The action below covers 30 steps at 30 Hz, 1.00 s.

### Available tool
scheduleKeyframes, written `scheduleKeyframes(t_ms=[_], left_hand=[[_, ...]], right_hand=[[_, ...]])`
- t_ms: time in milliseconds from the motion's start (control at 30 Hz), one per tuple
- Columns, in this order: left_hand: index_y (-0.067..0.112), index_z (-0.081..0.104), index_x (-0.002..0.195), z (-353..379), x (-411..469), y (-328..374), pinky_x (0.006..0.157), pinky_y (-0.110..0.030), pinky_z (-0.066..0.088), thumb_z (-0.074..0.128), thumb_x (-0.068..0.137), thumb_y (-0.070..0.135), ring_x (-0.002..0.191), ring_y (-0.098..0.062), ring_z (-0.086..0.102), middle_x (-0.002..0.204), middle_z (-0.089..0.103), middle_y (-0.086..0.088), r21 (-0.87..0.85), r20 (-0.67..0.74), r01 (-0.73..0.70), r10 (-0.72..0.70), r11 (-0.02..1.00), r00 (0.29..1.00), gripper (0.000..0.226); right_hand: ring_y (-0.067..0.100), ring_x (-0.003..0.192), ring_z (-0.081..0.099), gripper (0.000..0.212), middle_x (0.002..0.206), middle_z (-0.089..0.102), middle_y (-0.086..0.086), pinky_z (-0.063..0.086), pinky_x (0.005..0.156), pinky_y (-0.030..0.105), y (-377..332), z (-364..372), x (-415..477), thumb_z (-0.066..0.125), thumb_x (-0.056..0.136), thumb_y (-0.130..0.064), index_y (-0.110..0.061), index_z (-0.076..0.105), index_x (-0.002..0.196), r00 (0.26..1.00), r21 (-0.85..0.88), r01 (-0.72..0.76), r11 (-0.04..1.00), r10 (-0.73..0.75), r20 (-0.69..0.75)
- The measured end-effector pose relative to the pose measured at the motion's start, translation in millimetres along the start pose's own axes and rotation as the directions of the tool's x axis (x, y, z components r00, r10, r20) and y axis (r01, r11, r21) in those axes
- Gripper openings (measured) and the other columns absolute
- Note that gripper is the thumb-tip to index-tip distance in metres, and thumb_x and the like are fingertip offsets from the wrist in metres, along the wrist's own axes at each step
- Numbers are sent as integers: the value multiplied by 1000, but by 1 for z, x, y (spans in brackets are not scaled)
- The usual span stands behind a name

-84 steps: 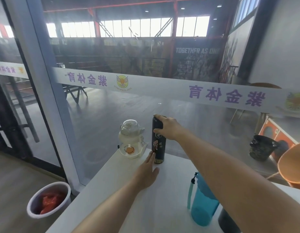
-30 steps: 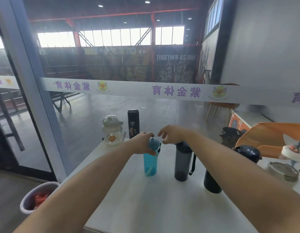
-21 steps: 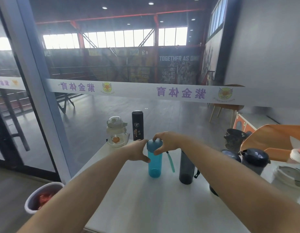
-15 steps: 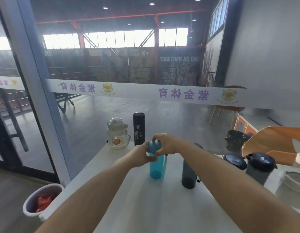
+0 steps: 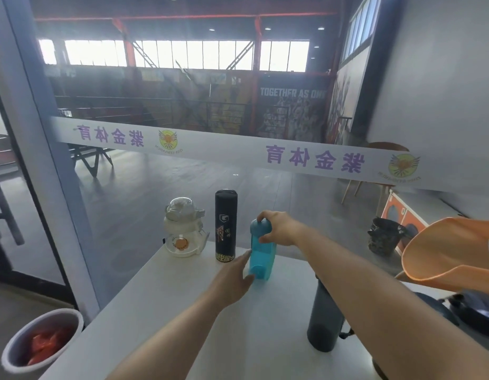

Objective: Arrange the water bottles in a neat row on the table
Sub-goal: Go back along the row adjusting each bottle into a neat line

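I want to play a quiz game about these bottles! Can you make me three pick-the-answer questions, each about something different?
1. Where is the black flask?
A. Between the clear jug and the blue bottle
B. In the bin
C. On the chair

2. What colour is the bottle held by the right hand?
A. Red
B. Blue
C. Yellow

3. How is the grey bottle standing?
A. Lying flat
B. Upside down
C. Upright, with no hand on it

Answers: 1 A, it stands between the clear jug and the blue bottle. 2 B, its body is see-through blue. 3 C, it stands alone under the right arm.
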<state>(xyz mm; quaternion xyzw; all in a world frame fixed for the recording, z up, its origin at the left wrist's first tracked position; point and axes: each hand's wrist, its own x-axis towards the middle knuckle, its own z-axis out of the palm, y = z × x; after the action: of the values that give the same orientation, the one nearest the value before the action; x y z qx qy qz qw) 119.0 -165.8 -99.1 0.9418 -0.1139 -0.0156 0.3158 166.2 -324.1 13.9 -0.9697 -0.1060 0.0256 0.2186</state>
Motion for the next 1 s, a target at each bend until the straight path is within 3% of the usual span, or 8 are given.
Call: scheduleKeyframes(t_ms=[167, 500, 633, 700, 767, 867, 933, 1000], left_hand=[[39, 10, 155, 6, 26, -13, 107, -37, 46, 54, 100, 33, 137, -19, 45, 156, 38, 5, 12, 21, 10, -10, 1000, 1000, 71], [43, 11, 154, 16, 41, -25, 102, -32, 47, 56, 99, 33, 129, -15, 53, 150, 46, 5, 17, 19, 13, -14, 1000, 1000, 72], [37, 26, 152, 10, 35, -24, 101, -33, 47, 57, 98, 33, 129, -16, 53, 149, 46, 4, 30, -60, -16, 18, 999, 998, 62], [27, 50, 137, 6, 28, -23, 97, -28, 51, 57, 99, 30, 115, -14, 60, 138, 57, 1, 33, -173, -51, 56, 998, 983, 39], [18, 62, 110, 0, 19, -16, 84, -19, 51, 55, 100, 29, 94, -12, 64, 114, 66, 0, 83, -240, -121, 137, 989, 961, 16], [16, 60, 89, -11, 5, 3, 67, -11, 47, 48, 102, 35, 75, -8, 62, 90, 65, 2, 112, -233, -182, 204, 977, 951, 25], [15, 59, 83, -14, -2, 19, 61, -20, 53, 41, 104, 38, 67, -9, 62, 82, 65, 0, 80, -207, -211, 224, 974, 952, 36], [15, 57, 79, -13, -6, 36, 66, -32, 59, 35, 105, 42, 68, -14, 64, 82, 66, -4, 80, -200, -249, 260, 965, 945, 43]], right_hand=[[22, 113, 58, 50, 134, 54, 6, 52, 98, 33, 3, -5, 27, 75, 88, -19, -27, 50, 131, 1000, 9, -2, 1000, 2, 15], [24, 110, 60, 52, 131, 54, 6, 57, 93, 33, 7, -13, 38, 78, 85, -21, -27, 51, 130, 998, 16, -29, 999, 28, 60], [23, 115, 58, 61, 134, 53, 3, 55, 95, 34, 5, -15, 32, 77, 86, -32, -28, 47, 138, 997, 7, -26, 1000, 25, 73], [23, 119, 55, 58, 136, 52, 2, 50, 95, 34, 4, -26, 25, 70, 90, -40, -25, 46, 141, 999, -19, 11, 1000, -10, 30], [22, 113, 58, 45, 132, 59, 5, 47, 93, 31, 5, -43, 12, 62, 96, -39, -16, 55, 134, 996, -106, 63, 992, -69, -56], [15, 84, 65, 25, 99, 71, 2, 45, 79, 26, 8, -66, -17, 54, 102, -30, -10, 68, 107, 993, -141, 41, 989, -57, -107], [13, 75, 66, 24, 84, 72, 0, 47, 75, 27, 14, -73, -37, 54, 101, -24, -11, 69, 89, 996, -154, 0, 988, -13, -83], [14, 75, 69, 24, 82, 73, 0, 50, 75, 28, 18, -77, -57, 54, 98, -22, -12, 71, 84, 999, -173, -36, 984, 31, -35]])
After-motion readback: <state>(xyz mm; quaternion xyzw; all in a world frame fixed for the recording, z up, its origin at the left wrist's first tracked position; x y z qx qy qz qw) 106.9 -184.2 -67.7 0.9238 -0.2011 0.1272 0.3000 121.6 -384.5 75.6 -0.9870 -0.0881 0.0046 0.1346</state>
